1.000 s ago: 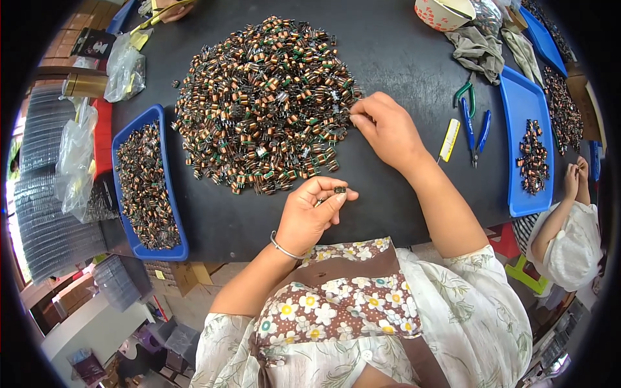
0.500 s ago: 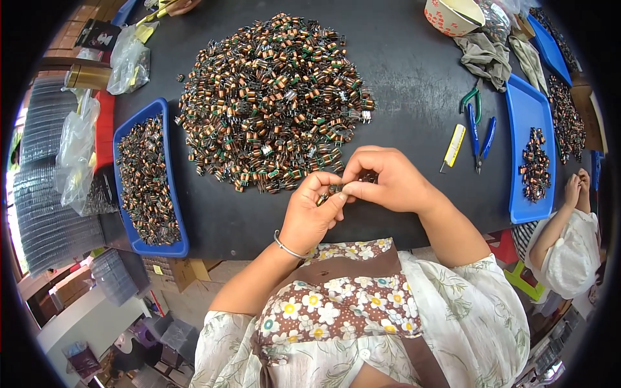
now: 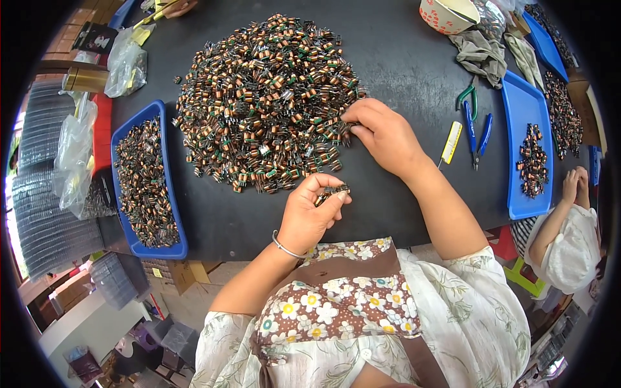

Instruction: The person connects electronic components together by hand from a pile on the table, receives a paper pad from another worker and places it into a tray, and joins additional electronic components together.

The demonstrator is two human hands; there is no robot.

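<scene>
From where I stand, the person's left hand point(image 3: 310, 210) is held above the near part of the dark surface point(image 3: 401, 64), its grip closed around a few small coil parts point(image 3: 332, 193), pinched between thumb and fingers. The right hand point(image 3: 388, 136) is at the right edge of a big pile of coils point(image 3: 265, 103), copper, black and green. Its thumb and forefinger are close together against the parts there; I can't tell whether one is pinched between them.

The pile takes up the middle of the surface, beyond the left hand, with a stray coil point(image 3: 176, 79) lying just apart on its left. To the left sits a blue tray point(image 3: 169, 174) full of similar parts; well off to the right, another blue tray point(image 3: 527, 97) holds a small heap point(image 3: 533, 161). Between that one and the right hand lie a yellow-and-white tool point(image 3: 451, 142), blue-handled cutters point(image 3: 484, 134) and a green-handled tool point(image 3: 475, 107). A grey cloth point(image 3: 480, 58) lies crumpled farther back, near a patterned bowl point(image 3: 446, 22).
</scene>
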